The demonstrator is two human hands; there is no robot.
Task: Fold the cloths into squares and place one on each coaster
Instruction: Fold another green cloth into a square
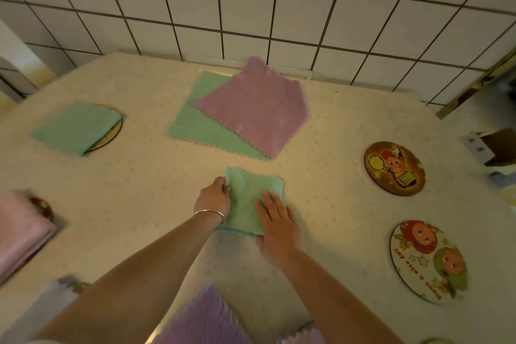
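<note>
Lying in the middle of the desk (139, 181), a folded green cloth (251, 198) is held by both hands. The left hand (213, 198) pinches its left edge with curled fingers, and a silver bracelet (210, 213) sits on that wrist. The right hand (279, 229) lies flat on the near right part of the cloth, fingers straight and a little spread. Farther away, an unfolded pink cloth (257, 112) lies partly over an unfolded green cloth (195, 126), near the tiled wall (251, 8). At far left, another folded green cloth (75, 127) rests on a coaster (113, 134). At near left, a folded pink cloth (19, 229) covers most of a second coaster (43, 208). On the right, two round picture coasters (394, 167) (428, 261) are bare.
</note>
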